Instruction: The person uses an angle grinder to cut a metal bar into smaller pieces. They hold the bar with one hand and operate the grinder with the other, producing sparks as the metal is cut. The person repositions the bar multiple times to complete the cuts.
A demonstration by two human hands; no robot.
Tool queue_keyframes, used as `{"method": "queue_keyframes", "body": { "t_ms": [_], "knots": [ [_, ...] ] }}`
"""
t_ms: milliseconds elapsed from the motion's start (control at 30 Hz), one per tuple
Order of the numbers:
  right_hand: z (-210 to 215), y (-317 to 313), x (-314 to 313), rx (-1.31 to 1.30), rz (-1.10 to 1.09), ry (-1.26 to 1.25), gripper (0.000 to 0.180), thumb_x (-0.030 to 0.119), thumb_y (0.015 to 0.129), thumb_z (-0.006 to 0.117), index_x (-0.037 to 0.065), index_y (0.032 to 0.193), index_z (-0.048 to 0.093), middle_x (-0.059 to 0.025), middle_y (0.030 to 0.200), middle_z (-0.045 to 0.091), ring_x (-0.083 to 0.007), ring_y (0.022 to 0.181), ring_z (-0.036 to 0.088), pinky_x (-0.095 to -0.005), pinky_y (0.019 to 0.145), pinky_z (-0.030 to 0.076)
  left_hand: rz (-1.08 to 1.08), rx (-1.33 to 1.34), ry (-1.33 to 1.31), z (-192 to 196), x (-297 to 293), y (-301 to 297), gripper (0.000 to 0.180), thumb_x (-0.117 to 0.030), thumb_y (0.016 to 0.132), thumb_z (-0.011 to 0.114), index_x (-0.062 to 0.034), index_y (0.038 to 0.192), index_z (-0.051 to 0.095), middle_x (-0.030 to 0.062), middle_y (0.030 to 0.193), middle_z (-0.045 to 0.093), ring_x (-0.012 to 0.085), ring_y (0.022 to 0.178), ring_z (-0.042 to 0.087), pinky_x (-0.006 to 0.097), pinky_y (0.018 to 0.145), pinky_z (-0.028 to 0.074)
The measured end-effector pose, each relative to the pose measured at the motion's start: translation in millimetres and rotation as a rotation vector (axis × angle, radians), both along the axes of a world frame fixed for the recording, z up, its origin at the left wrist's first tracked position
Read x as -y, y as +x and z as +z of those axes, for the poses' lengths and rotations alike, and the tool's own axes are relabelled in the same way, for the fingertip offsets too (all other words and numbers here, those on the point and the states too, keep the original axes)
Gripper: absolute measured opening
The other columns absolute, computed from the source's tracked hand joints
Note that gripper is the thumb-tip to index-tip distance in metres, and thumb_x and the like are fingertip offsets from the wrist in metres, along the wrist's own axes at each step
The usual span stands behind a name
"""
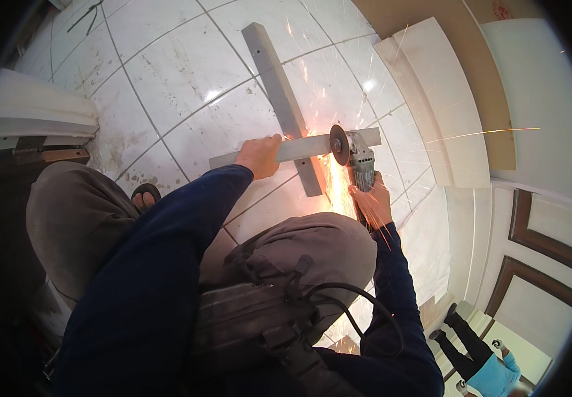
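My right hand point(373, 200) is wrapped round the body of an angle grinder point(363, 165). Its thin dark disc point(339, 145) meets a flat grey metal bar point(306, 147), and bright sparks point(336, 182) pour down toward my knee. Left of the cut, my left hand point(259, 157) grips that bar, fingers closed over it. The bar lies crosswise on a longer grey metal tube point(276, 83), which rests on the floor and has small holes near its ends. My left fingertips are partly hidden from view.
White floor tiles point(167, 73) with dark joints surround the work. Pale panels point(431, 99) and a brown board point(491, 79) stand at the right. A person in a blue top point(494, 377) is at the lower right. A black cable point(365, 294) loops near my right forearm.
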State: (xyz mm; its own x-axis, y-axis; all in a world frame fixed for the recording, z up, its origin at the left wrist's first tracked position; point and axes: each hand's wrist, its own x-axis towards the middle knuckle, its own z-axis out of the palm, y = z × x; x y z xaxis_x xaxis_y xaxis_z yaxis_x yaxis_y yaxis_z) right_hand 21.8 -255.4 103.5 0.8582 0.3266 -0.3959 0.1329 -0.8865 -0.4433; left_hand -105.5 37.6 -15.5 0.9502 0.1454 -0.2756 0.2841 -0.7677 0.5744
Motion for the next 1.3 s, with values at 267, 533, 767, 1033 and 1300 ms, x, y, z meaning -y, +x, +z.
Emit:
{"method": "queue_keyframes", "body": {
  "t_ms": [267, 533, 767, 1033, 1300],
  "knots": [
    [1.0, -2.3, -3.1, 0.056, 0.019, -0.114, 0.066, 0.036, 0.079, 0.084, 0.001, 0.127, 0.056, -0.0247, 0.106, 0.076, -0.0408, 0.098, 0.075, -0.0456, 0.085, 0.058, 0.007, 0.006, 0.001, -0.6, -0.6, -0.5, 0.045, -0.025, 0.084, 0.079, -0.0040, 0.114, 0.055, 0.0181, 0.109, 0.071, 0.0377, 0.101, 0.072, 0.048, 0.086, 0.056],
    [6.0, 2.6, -17.2, 0.034, 0.000, -0.027, 0.067, 0.037, 0.079, 0.084, 0.001, 0.128, 0.056, -0.0248, 0.104, 0.075, -0.0416, 0.097, 0.074, -0.0462, 0.086, 0.058, 0.010, -0.008, 0.014, 1.3, 0.4, -0.4, 0.044, -0.025, 0.084, 0.079, -0.0036, 0.115, 0.055, 0.0180, 0.109, 0.071, 0.0376, 0.101, 0.072, 0.048, 0.086, 0.055],
    [-0.9, 10.1, -13.5, 0.066, 0.046, -0.018, 0.067, 0.038, 0.079, 0.083, 0.000, 0.128, 0.056, -0.0259, 0.103, 0.075, -0.0417, 0.096, 0.074, -0.0459, 0.085, 0.058, 0.001, -0.011, 0.008, 2.3, 1.1, 0.9, 0.044, -0.025, 0.085, 0.079, -0.0036, 0.114, 0.055, 0.0182, 0.108, 0.071, 0.0377, 0.102, 0.072, 0.048, 0.086, 0.055],
    [2.4, 3.4, -8.0, 0.022, 0.006, -0.049, 0.066, 0.036, 0.079, 0.084, 0.002, 0.129, 0.056, -0.0254, 0.102, 0.075, -0.0406, 0.097, 0.075, -0.0461, 0.085, 0.058, -0.002, 0.012, -0.011, -1.6, 0.3, 0.4, 0.044, -0.025, 0.085, 0.079, -0.0037, 0.115, 0.055, 0.0188, 0.109, 0.071, 0.0381, 0.102, 0.071, 0.048, 0.087, 0.055],
    [0.3, 0.5, 0.6, 0.041, 0.005, -0.103, 0.066, 0.037, 0.079, 0.085, 0.002, 0.126, 0.056, -0.0255, 0.106, 0.075, -0.0414, 0.099, 0.075, -0.0466, 0.086, 0.058, 0.012, 0.020, -0.021, 1.8, -0.3, -0.7, 0.041, -0.024, 0.085, 0.077, -0.0038, 0.114, 0.055, 0.0192, 0.109, 0.072, 0.0388, 0.102, 0.072, 0.049, 0.087, 0.055]
  ]
}}
